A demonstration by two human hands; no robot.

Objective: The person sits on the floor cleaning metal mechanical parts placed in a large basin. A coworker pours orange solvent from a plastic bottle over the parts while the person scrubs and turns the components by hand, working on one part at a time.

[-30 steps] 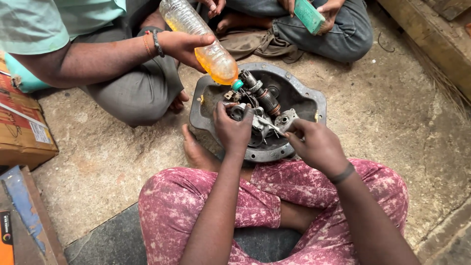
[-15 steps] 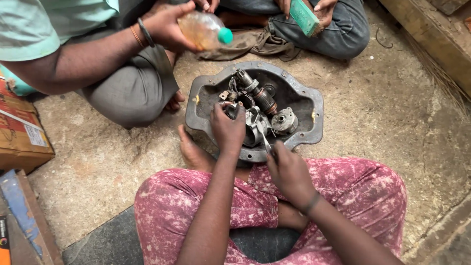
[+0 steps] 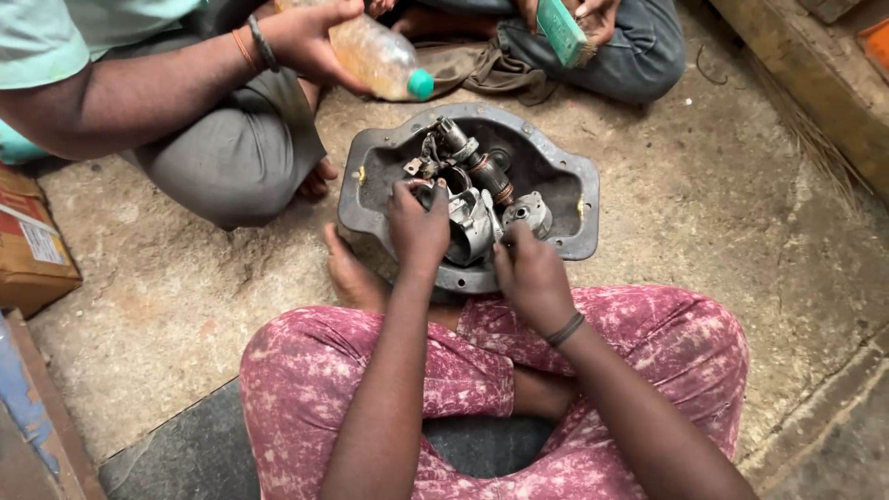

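Left hand curls its fingers onto the metal parts piled mid-frame in one grey metal tray; right hand pinches at their lower edge, fingertips hidden. Upper left, a co-worker's hand grips one plastic bottle, green-capped. One cardboard box, far left, cut off.

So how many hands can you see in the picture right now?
4. The person's left hand and right hand are on the metal parts; one co-worker's hand holds a bottle; another's holds a green block.
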